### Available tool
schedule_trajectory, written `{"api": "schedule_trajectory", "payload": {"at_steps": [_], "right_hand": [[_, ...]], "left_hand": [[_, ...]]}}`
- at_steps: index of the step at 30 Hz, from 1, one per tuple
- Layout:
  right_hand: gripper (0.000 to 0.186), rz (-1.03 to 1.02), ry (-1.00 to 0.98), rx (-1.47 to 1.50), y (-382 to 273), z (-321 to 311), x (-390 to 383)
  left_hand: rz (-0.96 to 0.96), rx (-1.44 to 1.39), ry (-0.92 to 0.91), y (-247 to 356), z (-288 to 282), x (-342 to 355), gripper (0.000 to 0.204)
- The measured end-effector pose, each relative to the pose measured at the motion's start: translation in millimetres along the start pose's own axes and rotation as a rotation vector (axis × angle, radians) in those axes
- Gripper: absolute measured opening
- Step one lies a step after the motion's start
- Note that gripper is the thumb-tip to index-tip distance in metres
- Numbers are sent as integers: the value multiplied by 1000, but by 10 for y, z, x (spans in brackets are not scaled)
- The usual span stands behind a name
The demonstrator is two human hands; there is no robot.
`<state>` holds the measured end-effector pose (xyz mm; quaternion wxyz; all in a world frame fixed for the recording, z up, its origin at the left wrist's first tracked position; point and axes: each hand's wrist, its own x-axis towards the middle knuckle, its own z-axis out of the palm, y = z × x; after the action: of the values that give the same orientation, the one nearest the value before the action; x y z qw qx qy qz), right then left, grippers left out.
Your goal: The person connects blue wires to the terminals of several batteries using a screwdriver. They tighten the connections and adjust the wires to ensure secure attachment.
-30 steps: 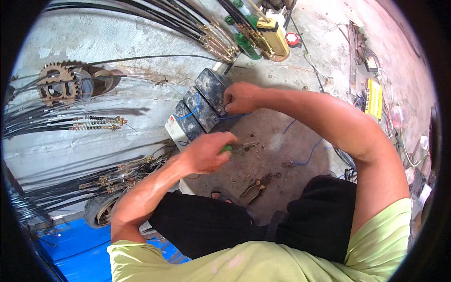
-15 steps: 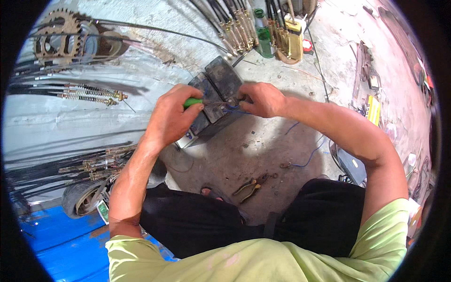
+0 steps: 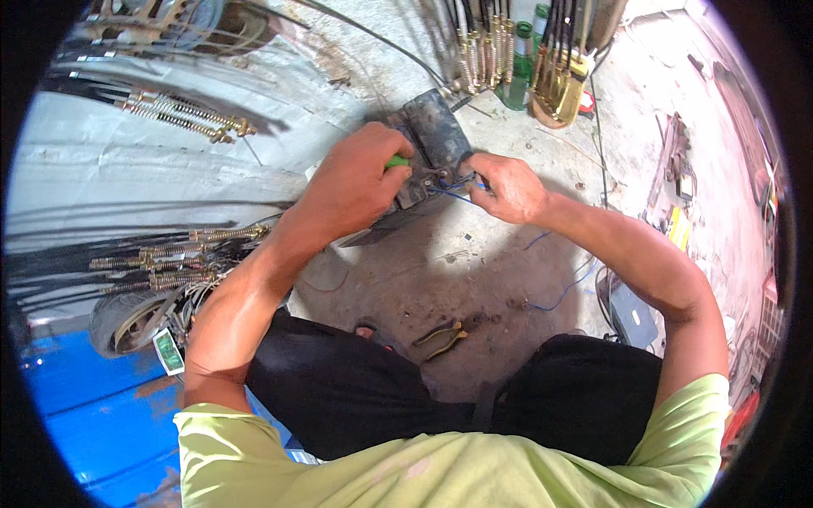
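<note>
My left hand (image 3: 356, 176) grips a green-handled screwdriver (image 3: 396, 161), its shaft reaching over a bolted terminal on the dusty black batteries (image 3: 434, 125). My right hand (image 3: 511, 188) is closed at the right end of the batteries, fingertips on blue wires (image 3: 456, 195) by that terminal; exactly what it pinches is partly hidden. The batteries sit side by side against the whitish wall, partly covered by my left hand. Yellow-handled pliers (image 3: 440, 343) lie on the stained floor (image 3: 440, 279) between my knees.
Cables with spring ends (image 3: 182, 117) line the left side, with a sprocket (image 3: 140, 21) above and a wheel (image 3: 118, 326) below. Green bottles (image 3: 518, 72) and a yellow container (image 3: 557, 106) stand at the back. Tools (image 3: 665, 161), wires and a blue sheet (image 3: 97, 406) lie around.
My left hand has risen from low before the batteries onto their top with the green screwdriver. My right hand stays at the terminal end. The view has shifted, surroundings moving in frame.
</note>
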<state>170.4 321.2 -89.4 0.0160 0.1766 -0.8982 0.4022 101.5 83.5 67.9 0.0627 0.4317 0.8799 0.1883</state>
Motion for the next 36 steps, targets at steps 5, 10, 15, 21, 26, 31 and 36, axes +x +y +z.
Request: {"api": "schedule_trajectory", "payload": {"at_steps": [5,10,15,21,26,31,36], "right_hand": [[28,35,-37,-5,7,-1,20],[27,-7,28,-4,7,33,19],[26,21,-8,22,21,14,21],[29,82,-55,16,-27,-8,38],[30,118,-97,-1,-52,-38,35],[29,108,-90,12,-67,-46,40],[31,136,-98,19,-94,-24,70]], "left_hand": [[-52,32,4,-47,4,10,20],[-194,40,9,-108,13,87,21],[-282,185,-45,-8,-1,180,22],[57,166,2,84,154,187,25],[156,92,59,21,225,177,27],[-42,58,124,-223,218,192,24],[108,55,17,-160,155,176,25]]}}
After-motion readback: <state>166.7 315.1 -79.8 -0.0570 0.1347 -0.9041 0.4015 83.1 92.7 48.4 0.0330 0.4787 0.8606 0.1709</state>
